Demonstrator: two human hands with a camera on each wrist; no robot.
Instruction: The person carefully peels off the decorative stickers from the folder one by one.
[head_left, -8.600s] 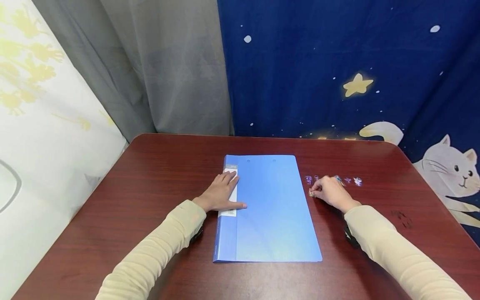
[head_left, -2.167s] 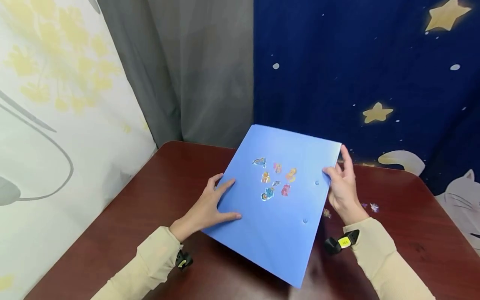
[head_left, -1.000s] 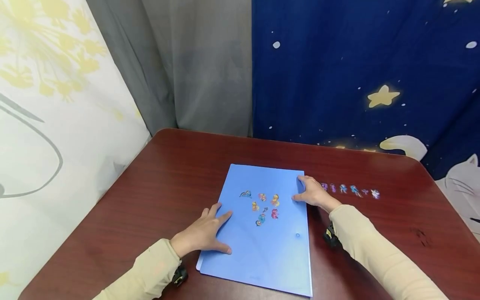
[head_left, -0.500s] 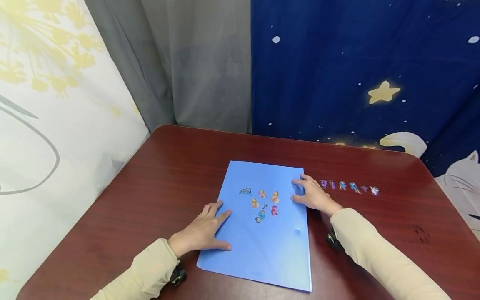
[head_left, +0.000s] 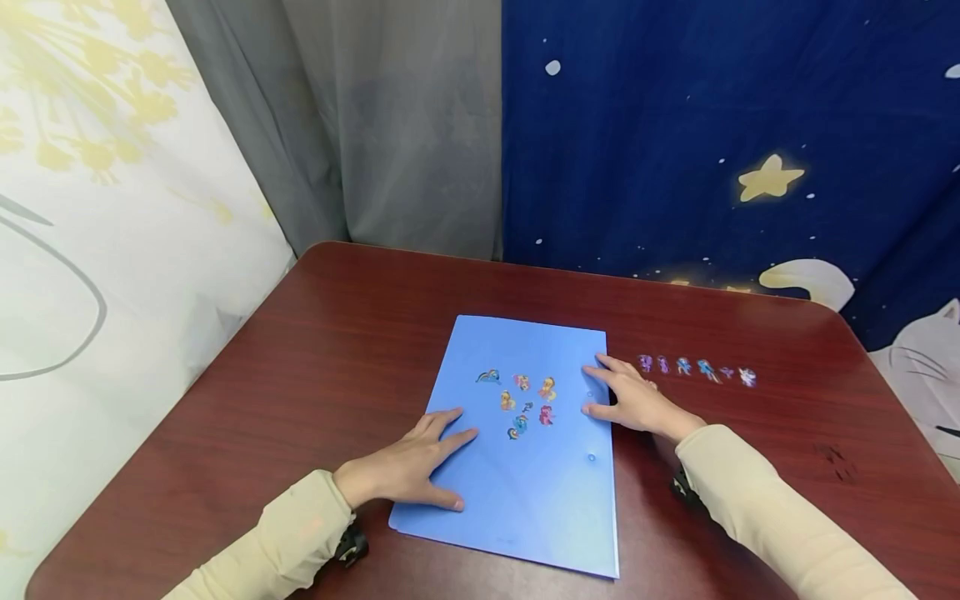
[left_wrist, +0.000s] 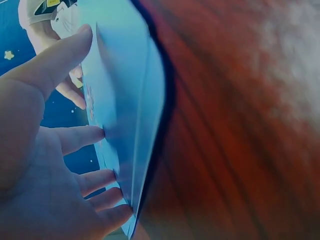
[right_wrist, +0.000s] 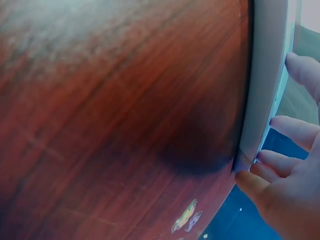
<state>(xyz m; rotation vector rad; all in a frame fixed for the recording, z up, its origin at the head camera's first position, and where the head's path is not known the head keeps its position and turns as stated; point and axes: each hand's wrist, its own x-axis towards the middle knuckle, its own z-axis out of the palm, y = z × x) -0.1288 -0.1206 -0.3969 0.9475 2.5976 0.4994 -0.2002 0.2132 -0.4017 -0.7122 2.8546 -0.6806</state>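
Lying on the table [head_left: 337, 333] in the head view, the folder [head_left: 517, 492] carries a cluster of stickers [head_left: 546, 415] on its upper face. The left hand [head_left: 408, 462] rests on its left side and the right hand [head_left: 637, 398] on its right edge. Both sets of fingers [head_left: 457, 444] are spread wide and hold nothing in a grip. Uneven pressure from the two could, I judge, skew the folder; at its lower left corner the layers look slightly out of line and might slide further apart. The loose row [head_left: 705, 370] sits just beyond the right hand, so a rightward shove or a dragging wrist might sweep it out of order. A left thumb sliding up the cover might lift a sticker; how firmly they stick I cannot tell.

In the left wrist view, the left fingertips meet the folder along its side, thumb held well away from the rest. With such light contact, the folder could slip if lifted from here.

In the right wrist view, the right fingers line its edge, spread and empty-palmed. Two loose stickers lie near on the table; a low-dropping edge could catch them.
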